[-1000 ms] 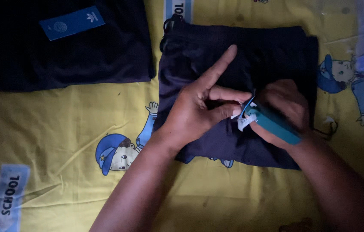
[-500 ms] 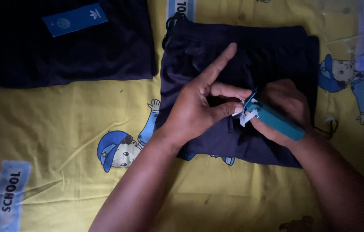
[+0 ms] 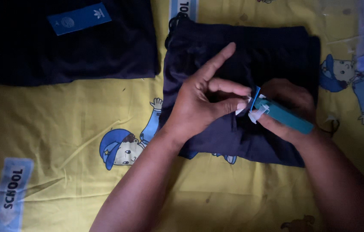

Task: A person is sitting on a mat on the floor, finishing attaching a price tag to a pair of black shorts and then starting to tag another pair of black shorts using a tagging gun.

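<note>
Teal tagging gun (image 3: 284, 115) is gripped in the right hand (image 3: 291, 109), nose pointing left. A blue tag (image 3: 255, 95) is pinched by the left hand (image 3: 201, 107), touching that nose, over folded navy shorts (image 3: 242, 51).

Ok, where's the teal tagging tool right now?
In the head view, right of centre: the teal tagging tool is in the right hand, its tip meeting the left hand over the folded dark garment.

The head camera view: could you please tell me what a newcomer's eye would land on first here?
Most striking are the two hands at the centre: the left hand pinches a small blue tag against a folded dark garment, while the right hand holds a teal tagging tool to it. A second folded dark garment with a blue label lies upper left on the yellow cartoon-print sheet.
</note>
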